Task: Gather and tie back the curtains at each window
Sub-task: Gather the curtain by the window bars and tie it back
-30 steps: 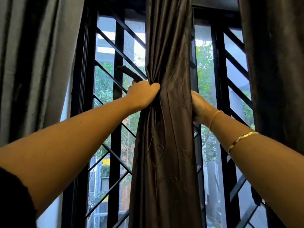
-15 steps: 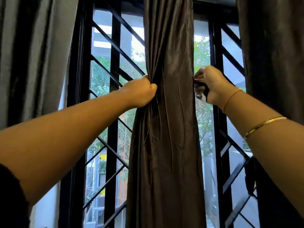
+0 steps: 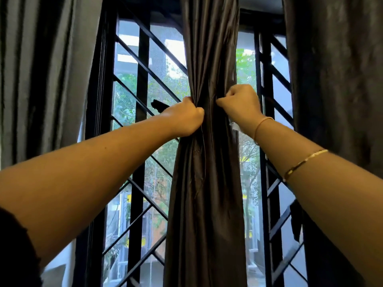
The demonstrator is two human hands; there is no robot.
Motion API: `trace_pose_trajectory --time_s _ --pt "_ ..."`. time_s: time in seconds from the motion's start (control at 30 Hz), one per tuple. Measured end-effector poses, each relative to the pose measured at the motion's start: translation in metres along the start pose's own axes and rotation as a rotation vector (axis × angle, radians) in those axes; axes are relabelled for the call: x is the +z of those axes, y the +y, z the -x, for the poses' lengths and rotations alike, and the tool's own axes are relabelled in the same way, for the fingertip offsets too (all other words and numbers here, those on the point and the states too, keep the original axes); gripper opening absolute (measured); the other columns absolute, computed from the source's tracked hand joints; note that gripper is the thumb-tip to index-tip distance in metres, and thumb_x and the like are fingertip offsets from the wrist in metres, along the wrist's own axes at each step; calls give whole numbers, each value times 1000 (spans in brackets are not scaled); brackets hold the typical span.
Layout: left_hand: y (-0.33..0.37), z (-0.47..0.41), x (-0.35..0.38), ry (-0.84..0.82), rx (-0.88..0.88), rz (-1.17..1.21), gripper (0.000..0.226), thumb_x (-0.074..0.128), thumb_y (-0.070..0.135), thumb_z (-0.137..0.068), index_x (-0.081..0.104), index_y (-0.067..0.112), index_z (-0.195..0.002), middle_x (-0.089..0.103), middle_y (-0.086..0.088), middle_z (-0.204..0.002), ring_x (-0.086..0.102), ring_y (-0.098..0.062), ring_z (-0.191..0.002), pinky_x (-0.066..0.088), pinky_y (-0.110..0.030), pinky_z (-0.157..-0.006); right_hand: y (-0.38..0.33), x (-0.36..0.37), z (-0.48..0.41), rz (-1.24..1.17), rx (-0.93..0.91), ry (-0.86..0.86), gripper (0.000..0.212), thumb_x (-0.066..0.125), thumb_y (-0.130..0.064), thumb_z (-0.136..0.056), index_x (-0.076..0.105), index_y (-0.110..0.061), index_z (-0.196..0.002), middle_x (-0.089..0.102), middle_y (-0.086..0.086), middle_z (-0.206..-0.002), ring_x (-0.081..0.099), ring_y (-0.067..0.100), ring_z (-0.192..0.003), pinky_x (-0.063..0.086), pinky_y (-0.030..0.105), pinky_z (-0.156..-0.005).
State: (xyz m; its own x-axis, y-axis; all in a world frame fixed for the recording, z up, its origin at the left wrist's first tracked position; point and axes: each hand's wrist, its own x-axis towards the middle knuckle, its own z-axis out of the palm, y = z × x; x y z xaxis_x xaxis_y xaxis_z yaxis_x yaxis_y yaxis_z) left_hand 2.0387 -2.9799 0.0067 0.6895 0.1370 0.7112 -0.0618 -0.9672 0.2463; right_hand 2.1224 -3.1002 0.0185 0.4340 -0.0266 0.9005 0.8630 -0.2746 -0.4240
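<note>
Curtain [image 3: 207, 183] gathered, left hand [image 3: 184, 119] and right hand [image 3: 240, 104] fingers clamped on its 2 edges.

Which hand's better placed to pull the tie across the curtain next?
Right, likely: the right hand holds the tie at the curtain's edge and can move; the left hand grips the gathered folds, pinning them.
</note>
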Motion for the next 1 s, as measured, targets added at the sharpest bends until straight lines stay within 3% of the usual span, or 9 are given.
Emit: trace_pose_trajectory --time_s 0.13,0.23,0.3,0.43,0.6,0.73,0.8,0.9,1.0 --pt "9 11 1 16 -21 60 46 31 30 -97 22 6 -134 48 -6 -78 48 -19 -64 33 -31 -51 -1 1 12 -367 145 -167 42 66 -11 -79 34 -13 -51 26 5 -51 28 17 -49 30 27 -50" --pt "16 18 1 27 -28 52 47 30 30 -97 19 5 -136 51 -10 -83 47 -20 -63 33 -32 -51 2 -2 21 -330 137 -310 9 61 -2 -78 61 3 -71 31 -1 -41 25 10 -36 21 19 -41" --pt "22 21 2 54 -36 31 45 30 30 -97 22 5 -133 47 -7 -79 45 -20 -63 30 -32 -50 -1 -2 25 -282 99 -243 6 56 2 -76 61 3 -73 39 0 -42 32 11 -36 27 24 -43" --pt "30 24 6 98 -41 16 42 29 31 -98 24 4 -129 51 -15 -95 46 -27 -70 29 -33 -56 -13 -1 29 -393 102 -136 19 51 1 -76 46 -16 -68 51 7 -62 49 23 -46 44 31 -43" --pt "36 29 11 179 -39 151 45 28 35 -99 25 5 -132 52 -15 -106 49 -28 -83 34 -33 -69 -12 -8 36 -580 184 -365 32 43 2 -86 60 -14 -65 54 1 -47 47 11 -32 30 13 -32" --pt "38 32 18 238 8 183 46 29 37 -99 27 5 -132 53 -18 -119 54 -32 -101 40 -36 -79 -5 -17 37 -656 244 -525 29 41 1 -88 60 -12 -70 49 -5 -38 44 8 -31 31 15 -34" --pt "35 32 18 216 8 87 53 28 36 -99 18 4 -139 53 -19 -121 55 -31 -94 39 -34 -74 -7 -22 35 -473 126 -504 22 45 1 -86 63 -6 -76 57 5 -53 52 16 -42 39 22 -39" --pt "30 34 14 145 9 -41 47 28 32 -99 21 2 -134 56 -20 -100 52 -27 -72 38 -36 -63 -13 -27 35 -50 -202 -284 7 52 -7 -82 56 -4 -87 60 12 -78 55 28 -71 42 34 -59" --pt "32 32 11 143 29 -241 43 28 29 -98 28 1 -130 54 -22 -100 49 -34 -71 34 -35 -62 -30 -34 37 -68 -434 -151 10 54 -12 -85 55 -7 -94 64 10 -91 59 29 -85 46 43 -75"
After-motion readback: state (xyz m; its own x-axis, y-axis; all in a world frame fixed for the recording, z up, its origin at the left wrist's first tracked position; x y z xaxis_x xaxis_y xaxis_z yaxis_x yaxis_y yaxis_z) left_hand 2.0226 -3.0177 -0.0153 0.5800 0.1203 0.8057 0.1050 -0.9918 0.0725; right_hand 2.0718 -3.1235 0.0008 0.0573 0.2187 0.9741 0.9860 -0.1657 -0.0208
